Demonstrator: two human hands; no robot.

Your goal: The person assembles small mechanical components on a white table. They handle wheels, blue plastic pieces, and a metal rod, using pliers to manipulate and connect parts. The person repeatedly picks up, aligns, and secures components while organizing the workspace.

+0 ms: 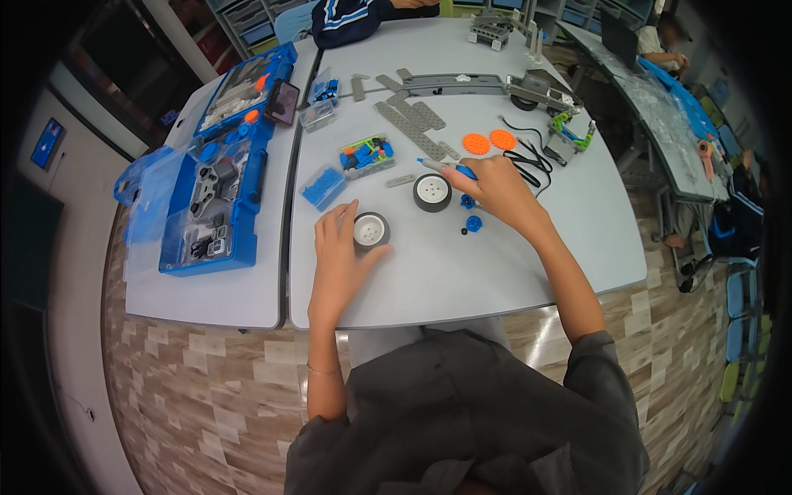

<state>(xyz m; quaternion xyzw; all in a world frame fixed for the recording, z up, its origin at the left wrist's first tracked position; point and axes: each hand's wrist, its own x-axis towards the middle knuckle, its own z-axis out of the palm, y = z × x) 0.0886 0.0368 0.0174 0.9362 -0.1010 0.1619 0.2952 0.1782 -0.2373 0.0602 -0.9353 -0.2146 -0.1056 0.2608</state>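
Note:
My left hand (338,256) lies beside a wheel (371,231) with a white hub and dark tyre, its fingers spread and its thumb along the near side. Whether it touches the tyre is hard to tell. In my right hand (499,194) is a slim blue-and-grey pen-shaped tool (437,166), its blue tip pointing left above a second white-hubbed wheel (432,190). Close to that hand lie a blue round part (473,223) and a small black piece (464,232). Another dark blue part (467,201) is by the wheel's right side.
Clear boxes of small parts (365,157) and blue pieces (322,188) stand left of centre. Beyond are grey plates (408,124), orange gears (476,144), black cables (532,157) and a partly built robot (540,91). A blue case (216,198) fills the left table. People sit beyond.

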